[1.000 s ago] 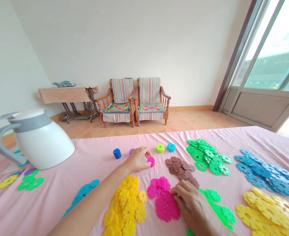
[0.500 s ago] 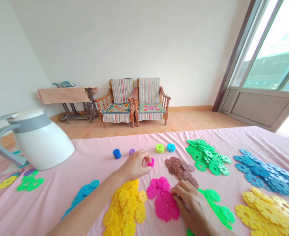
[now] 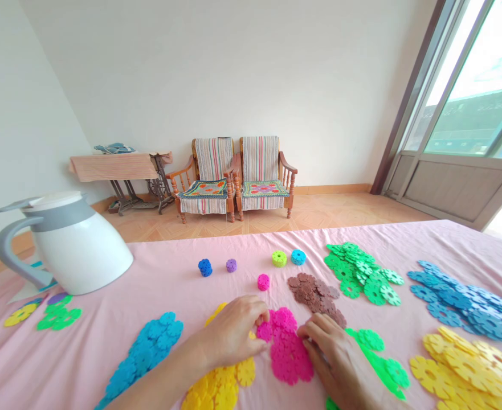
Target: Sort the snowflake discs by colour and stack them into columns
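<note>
My left hand (image 3: 240, 330) is at the left edge of a pile of magenta notched plastic discs (image 3: 291, 353). Its thumb and forefinger are apart, with a magenta disc lying beside their tips. Bent fingers of my right hand (image 3: 330, 350) rest against the pile's right edge; whatever their tips may hold is hidden. A short magenta stack (image 3: 263, 282) stands farther back, touched by neither hand. Yellow discs (image 3: 219, 387) lie partly under my left wrist. Brown discs (image 3: 314, 296) spread just beyond my right hand, and bright green discs (image 3: 387, 364) lie along its right side.
Small stacks in dark blue (image 3: 205, 267), purple (image 3: 231, 265), lime (image 3: 278, 258) and light blue (image 3: 298, 257) stand along the back of the pink cloth (image 3: 165, 256). A white jug (image 3: 80, 245) is at left. Blue discs (image 3: 143, 353) lie by my left forearm; more piles lie at right.
My left hand has moved back toward me from the small magenta stack to the magenta pile, its fingers now apart. The stack stays standing. My right hand has hardly moved.
</note>
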A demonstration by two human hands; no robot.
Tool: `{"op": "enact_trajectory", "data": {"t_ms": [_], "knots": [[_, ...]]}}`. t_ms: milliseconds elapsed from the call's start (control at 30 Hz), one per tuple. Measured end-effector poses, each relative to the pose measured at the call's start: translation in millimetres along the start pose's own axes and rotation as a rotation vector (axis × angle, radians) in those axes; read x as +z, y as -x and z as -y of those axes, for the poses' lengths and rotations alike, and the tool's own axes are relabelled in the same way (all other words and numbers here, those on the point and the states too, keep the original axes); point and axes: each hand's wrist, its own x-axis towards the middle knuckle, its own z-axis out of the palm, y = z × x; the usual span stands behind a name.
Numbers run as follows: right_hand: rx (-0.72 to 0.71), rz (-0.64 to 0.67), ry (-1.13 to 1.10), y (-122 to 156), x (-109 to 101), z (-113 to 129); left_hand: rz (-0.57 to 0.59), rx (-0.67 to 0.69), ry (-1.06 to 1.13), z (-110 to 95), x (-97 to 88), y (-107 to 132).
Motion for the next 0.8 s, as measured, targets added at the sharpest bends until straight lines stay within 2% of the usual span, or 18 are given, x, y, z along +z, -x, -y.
{"op": "enact_trajectory", "data": {"t_ms": [333,467,667,800], "knots": [[-0.003,0.017,0.011,0,0,0,-0.056,-0.016,0.044,2,10.1,1],[-0.013,-0.008,0.012,-1,0,-1,-0.074,-0.003,0.067,2,5.3,-1],[-0.012,-0.017,0.006,0,1,-1,-0.232,-0.03,0.114,15,-14.2,-24],[-0.003,0.005,0.011,0,0,0,-0.319,-0.058,0.108,30,-18.0,-45]]}}
